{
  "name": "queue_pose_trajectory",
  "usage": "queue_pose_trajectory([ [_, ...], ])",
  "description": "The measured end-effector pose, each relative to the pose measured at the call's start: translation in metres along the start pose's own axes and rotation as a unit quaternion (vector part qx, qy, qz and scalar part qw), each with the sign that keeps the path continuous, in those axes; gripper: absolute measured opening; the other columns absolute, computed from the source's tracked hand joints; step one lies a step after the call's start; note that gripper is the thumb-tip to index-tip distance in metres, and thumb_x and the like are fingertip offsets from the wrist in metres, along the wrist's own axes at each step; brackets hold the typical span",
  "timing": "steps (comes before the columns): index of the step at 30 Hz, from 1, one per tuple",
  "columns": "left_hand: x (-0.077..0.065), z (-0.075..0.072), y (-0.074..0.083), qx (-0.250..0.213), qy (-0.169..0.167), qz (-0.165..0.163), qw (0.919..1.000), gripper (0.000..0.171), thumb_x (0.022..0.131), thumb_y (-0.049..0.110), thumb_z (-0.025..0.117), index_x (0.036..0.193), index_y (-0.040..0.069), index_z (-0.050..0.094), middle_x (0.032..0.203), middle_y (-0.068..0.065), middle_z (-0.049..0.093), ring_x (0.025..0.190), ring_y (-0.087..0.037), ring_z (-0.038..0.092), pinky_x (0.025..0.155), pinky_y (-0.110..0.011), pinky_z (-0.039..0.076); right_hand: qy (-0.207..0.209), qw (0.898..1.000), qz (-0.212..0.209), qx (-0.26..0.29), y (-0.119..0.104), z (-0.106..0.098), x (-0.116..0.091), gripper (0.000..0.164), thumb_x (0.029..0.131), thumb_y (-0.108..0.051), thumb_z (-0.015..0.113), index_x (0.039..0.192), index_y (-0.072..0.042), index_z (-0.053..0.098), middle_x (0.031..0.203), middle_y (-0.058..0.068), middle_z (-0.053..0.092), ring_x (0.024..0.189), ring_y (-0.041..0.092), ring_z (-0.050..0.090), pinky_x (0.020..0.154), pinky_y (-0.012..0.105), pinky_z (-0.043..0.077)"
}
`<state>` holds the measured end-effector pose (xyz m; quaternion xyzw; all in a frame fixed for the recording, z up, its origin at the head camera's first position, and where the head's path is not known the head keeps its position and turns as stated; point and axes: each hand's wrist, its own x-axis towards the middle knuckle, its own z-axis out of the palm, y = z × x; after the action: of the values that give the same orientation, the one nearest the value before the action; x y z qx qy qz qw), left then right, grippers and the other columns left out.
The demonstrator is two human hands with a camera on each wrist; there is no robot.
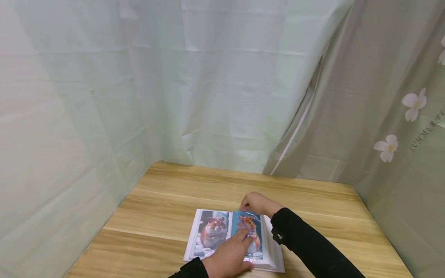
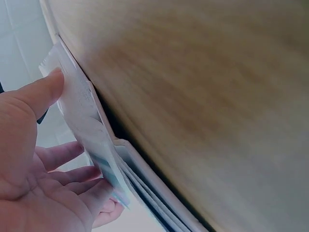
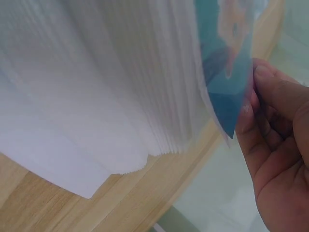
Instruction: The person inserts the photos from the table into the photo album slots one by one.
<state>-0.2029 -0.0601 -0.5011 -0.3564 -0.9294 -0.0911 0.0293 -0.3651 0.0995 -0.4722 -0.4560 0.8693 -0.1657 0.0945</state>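
A photo album point(image 1: 276, 251) lies spread flat on the wooden table. Its left page shows a hamster picture point(image 1: 213, 233); on the right page is a photo point(image 1: 256, 228) of an orange hamster on teal, under glossy clear plastic. My left hand point(image 1: 227, 255) rests across the lower middle of the album, fingers extended over the right page. In the left wrist view its thumb point(image 2: 50, 92) lies along the album's near edge. At the top of the right page, my right hand point(image 1: 259, 203) pinches the edge of the teal photo point(image 3: 224, 106) between thumb and fingers.
A thick stack of white album pages point(image 3: 159, 87) fans beneath the photo in the right wrist view. The table point(image 1: 167, 197) spreads around the album, with pale curtains point(image 1: 226, 96) along its back and sides. White flowers point(image 1: 386, 148) are printed on the right curtain.
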Motion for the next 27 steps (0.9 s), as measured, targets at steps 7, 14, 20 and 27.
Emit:
queue_pose_trajectory([
  [7,0.002,0.001,0.0,-0.001,0.0,-0.005,1.0,0.074,0.082,0.05,0.079,0.139,0.008,0.057,0.147,-0.016,0.048,0.133,-0.028,0.05,0.103,-0.034,0.048,0.003,1.0,0.006,-0.003,0.001,0.001,-0.003,0.019,0.095,-0.003,0.066,0.079,-0.006,0.077,0.074,-0.003,0.067,0.066,0.002,0.048,0.067,0.022,0.049],
  [14,0.002,0.0,0.001,-0.016,-0.014,-0.007,0.9997,0.073,0.083,0.05,0.078,0.14,0.009,0.057,0.149,-0.016,0.047,0.136,-0.027,0.048,0.102,-0.032,0.048,0.065,0.998,-0.011,-0.007,0.007,0.012,-0.018,0.012,0.092,-0.002,0.069,0.087,-0.007,0.079,0.079,-0.005,0.067,0.073,0.004,0.057,0.07,0.022,0.053],
  [20,0.003,0.003,0.001,0.001,0.003,0.003,1.0,0.074,0.081,0.05,0.08,0.139,0.009,0.059,0.146,-0.016,0.051,0.131,-0.028,0.052,0.102,-0.032,0.048,0.152,0.988,0.034,-0.016,0.009,0.017,-0.04,0.011,0.092,-0.002,0.068,0.091,-0.006,0.078,0.082,-0.002,0.066,0.077,0.01,0.06,0.071,0.027,0.054],
  [27,0.002,0.006,-0.002,0.017,0.006,-0.007,0.9998,0.075,0.079,0.054,0.08,0.139,0.013,0.06,0.145,-0.012,0.052,0.132,-0.026,0.052,0.103,-0.03,0.047,0.205,0.973,0.109,-0.014,0.003,0.025,-0.074,0.008,0.087,0.003,0.073,0.09,-0.002,0.078,0.079,0.002,0.067,0.075,0.018,0.065,0.066,0.028,0.055],
])
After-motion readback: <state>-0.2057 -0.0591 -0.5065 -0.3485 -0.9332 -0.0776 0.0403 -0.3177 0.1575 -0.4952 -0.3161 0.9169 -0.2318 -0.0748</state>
